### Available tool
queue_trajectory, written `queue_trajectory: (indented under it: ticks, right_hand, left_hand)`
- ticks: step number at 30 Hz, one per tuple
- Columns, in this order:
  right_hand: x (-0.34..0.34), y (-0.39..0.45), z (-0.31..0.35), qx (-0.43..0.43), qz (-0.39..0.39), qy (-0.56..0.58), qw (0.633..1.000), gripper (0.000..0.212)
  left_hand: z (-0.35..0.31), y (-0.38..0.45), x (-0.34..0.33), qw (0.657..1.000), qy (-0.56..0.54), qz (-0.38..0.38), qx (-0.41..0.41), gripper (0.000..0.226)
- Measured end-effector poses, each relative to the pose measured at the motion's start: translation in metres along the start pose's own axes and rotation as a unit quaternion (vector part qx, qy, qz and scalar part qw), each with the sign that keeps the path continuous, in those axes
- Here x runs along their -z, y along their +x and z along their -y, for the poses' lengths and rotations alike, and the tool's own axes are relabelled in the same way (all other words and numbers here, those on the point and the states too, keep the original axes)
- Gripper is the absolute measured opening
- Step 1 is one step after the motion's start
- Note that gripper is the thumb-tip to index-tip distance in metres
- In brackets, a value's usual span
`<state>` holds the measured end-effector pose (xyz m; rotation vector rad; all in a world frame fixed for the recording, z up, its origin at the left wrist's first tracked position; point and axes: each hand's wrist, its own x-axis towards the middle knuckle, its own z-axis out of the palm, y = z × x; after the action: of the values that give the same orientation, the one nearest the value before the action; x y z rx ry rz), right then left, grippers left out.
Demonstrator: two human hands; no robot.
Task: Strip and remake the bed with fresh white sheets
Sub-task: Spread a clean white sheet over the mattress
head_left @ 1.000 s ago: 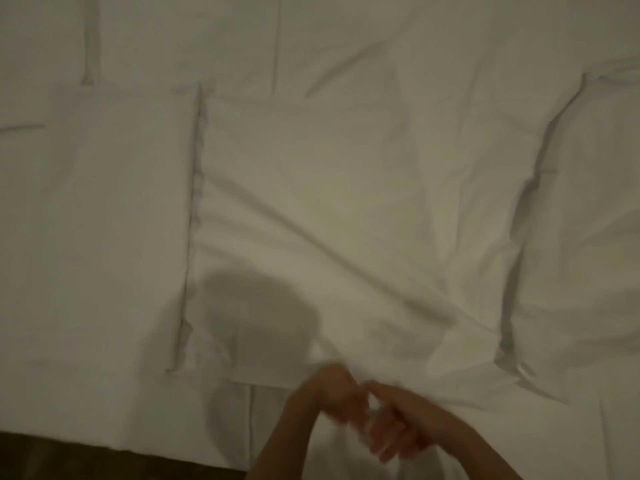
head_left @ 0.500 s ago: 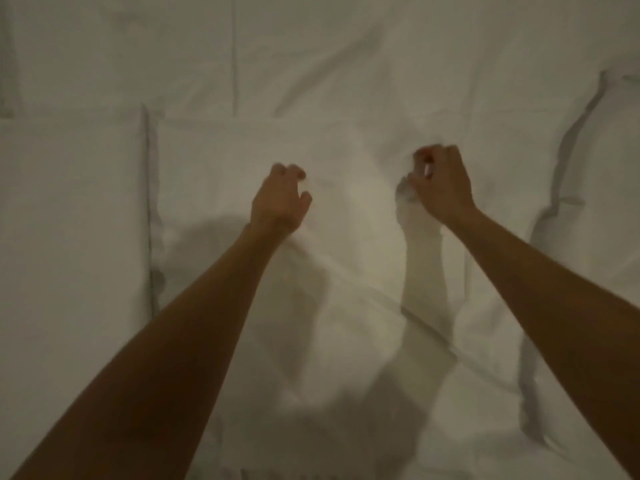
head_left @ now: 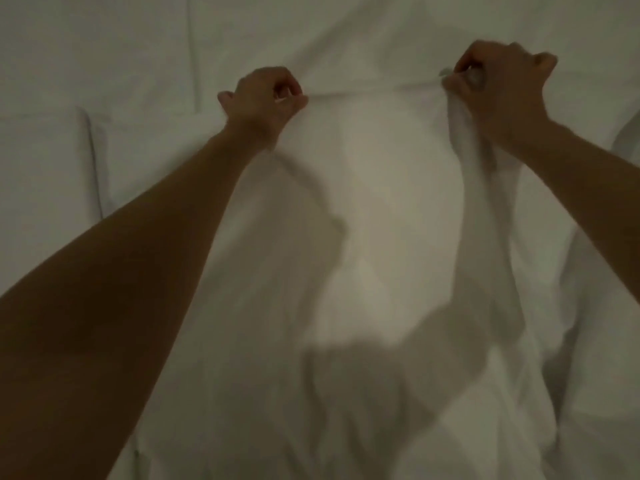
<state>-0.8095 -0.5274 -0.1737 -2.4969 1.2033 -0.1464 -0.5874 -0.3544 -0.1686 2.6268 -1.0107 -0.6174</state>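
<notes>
Head view: left hand (head_left: pixel 265 95) and right hand (head_left: pixel 498 81), fingers curled tight, grip a white sheet's (head_left: pixel 381 209) stretched edge over the bed (head_left: pixel 104 46); spreading underway, tucking apparently remains.

The left hand (head_left: pixel 265 95) sits at about 11 o'clock of the view, the right hand (head_left: pixel 498 84) at about 1 o'clock, well apart. Both grip the top edge of a sheet (head_left: pixel 391 209), which runs between them and spreads from there toward 6 o'clock, over the bed (head_left: pixel 104 46). A bunched fold of the sheet drops from the right hand. A pillow (head_left: pixel 41 174) lies at 9 o'clock, left of the left forearm. More bedding (head_left: pixel 595 341) lies at 4 o'clock, right of the sheet.
</notes>
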Motion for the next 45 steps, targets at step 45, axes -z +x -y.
queue_trajectory:
  ticks: [45]
  right_hand:
    - [0.139, -0.325, -0.243, -0.217, 0.106, 0.243, 0.939, 0.035]
  left_hand:
    - [-0.346, -0.352, -0.21, 0.949, -0.191, 0.229, 0.101, 0.094]
